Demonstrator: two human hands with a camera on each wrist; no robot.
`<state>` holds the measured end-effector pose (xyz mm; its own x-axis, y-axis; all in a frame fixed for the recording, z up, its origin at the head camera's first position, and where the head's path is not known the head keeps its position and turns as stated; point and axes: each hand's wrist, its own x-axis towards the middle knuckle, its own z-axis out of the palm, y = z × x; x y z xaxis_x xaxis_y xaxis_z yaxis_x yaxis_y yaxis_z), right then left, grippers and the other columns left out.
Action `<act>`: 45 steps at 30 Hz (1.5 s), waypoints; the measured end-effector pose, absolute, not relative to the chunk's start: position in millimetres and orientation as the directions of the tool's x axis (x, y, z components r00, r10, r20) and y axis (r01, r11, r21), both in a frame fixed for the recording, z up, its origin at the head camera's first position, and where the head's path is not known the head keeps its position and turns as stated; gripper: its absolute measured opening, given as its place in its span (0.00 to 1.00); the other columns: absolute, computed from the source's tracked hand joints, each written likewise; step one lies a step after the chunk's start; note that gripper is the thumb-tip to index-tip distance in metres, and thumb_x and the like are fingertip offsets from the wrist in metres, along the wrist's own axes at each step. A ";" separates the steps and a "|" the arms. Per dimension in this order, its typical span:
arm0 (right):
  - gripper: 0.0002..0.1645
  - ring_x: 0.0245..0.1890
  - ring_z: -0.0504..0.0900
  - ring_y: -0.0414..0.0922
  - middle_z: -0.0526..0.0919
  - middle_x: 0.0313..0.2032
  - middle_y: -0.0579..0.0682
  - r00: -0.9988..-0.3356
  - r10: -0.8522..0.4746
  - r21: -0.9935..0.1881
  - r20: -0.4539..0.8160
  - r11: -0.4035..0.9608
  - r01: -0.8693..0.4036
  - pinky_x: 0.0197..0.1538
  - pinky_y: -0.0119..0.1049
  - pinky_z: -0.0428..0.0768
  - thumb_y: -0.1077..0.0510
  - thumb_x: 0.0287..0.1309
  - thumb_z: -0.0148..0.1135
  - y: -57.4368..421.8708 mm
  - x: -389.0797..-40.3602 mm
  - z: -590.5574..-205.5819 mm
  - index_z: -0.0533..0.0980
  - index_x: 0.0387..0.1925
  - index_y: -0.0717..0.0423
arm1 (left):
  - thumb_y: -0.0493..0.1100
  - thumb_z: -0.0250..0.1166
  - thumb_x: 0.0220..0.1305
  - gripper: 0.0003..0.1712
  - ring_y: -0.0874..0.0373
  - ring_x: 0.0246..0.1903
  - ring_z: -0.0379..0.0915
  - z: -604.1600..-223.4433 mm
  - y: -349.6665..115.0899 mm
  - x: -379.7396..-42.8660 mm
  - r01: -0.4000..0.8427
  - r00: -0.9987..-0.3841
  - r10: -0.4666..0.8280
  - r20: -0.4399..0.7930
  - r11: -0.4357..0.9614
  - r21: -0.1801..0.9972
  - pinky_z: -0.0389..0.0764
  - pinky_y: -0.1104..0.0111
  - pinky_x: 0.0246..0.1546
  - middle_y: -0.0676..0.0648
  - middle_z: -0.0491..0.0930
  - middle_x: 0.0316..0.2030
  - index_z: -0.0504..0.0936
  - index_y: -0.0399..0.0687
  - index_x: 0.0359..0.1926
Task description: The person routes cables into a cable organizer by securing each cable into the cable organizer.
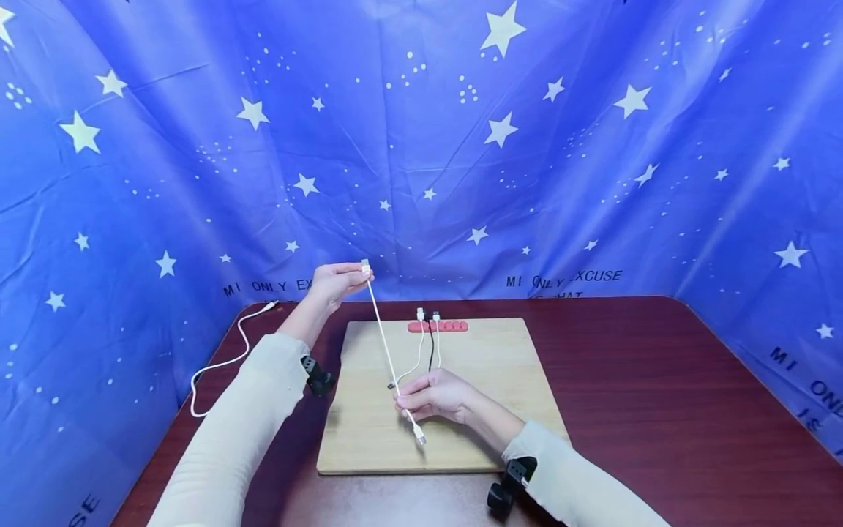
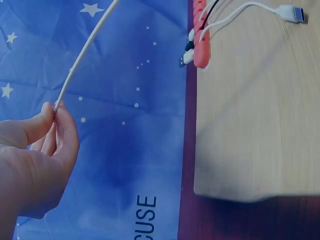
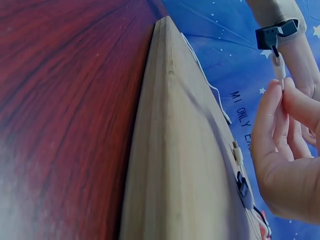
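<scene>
A white USB cable (image 1: pixel 381 322) stretches nearly straight and slanting between both hands, above the wooden board. My left hand (image 1: pixel 337 284) pinches its upper end just below the plug (image 1: pixel 365 265), raised beyond the board's far left corner. Lower down, my right hand (image 1: pixel 437 397) pinches the cable between thumb and fingers, with the other connector (image 1: pixel 419 435) hanging past the fingertips. A red cable holder (image 1: pixel 454 326) lies along the board's far edge, with two white cables and a black cable (image 1: pixel 431 348) in its slots. In the left wrist view, one white cable's connector (image 2: pixel 291 13) lies on the board.
The wooden board (image 1: pixel 507 395) lies on a dark red table (image 1: pixel 632 380). Another white cable (image 1: pixel 245 340) curves over the table's left side. A blue star-patterned cloth (image 1: pixel 408 146) hangs behind and on both sides.
</scene>
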<state>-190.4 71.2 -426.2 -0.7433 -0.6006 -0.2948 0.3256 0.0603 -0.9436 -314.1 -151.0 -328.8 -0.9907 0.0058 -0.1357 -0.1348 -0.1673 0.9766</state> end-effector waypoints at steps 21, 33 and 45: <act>0.14 0.29 0.86 0.39 0.86 0.26 0.46 -0.792 -0.545 -0.952 -0.276 0.039 0.305 0.44 0.40 0.87 0.72 0.53 0.63 105.6 -180.3 -429.4 0.78 0.42 0.76 | 0.22 0.60 0.58 0.26 0.64 0.24 0.82 -338.8 -106.0 -326.3 -0.211 -0.977 0.049 -0.206 -0.217 0.953 0.86 0.74 0.37 0.51 0.82 0.20 0.70 0.24 0.58; 0.21 0.28 0.86 0.40 0.88 0.29 0.52 -0.829 -0.496 -0.961 -0.258 0.048 0.271 0.43 0.40 0.87 0.72 0.50 0.66 121.6 -165.3 -435.3 0.74 0.45 0.82 | 0.23 0.61 0.58 0.24 0.63 0.27 0.82 -349.3 -84.1 -323.7 -0.252 -0.968 0.059 -0.245 -0.182 0.951 0.78 0.61 0.59 0.48 0.84 0.26 0.74 0.27 0.57; 0.18 0.28 0.87 0.41 0.89 0.31 0.58 -0.848 -0.454 -0.961 -0.272 0.075 0.267 0.41 0.38 0.88 0.71 0.48 0.67 133.6 -159.0 -435.4 0.76 0.42 0.79 | 0.24 0.61 0.59 0.23 0.62 0.28 0.81 -360.8 -66.9 -327.5 -0.281 -0.959 0.076 -0.272 -0.184 0.942 0.82 0.66 0.53 0.34 0.82 0.50 0.75 0.28 0.57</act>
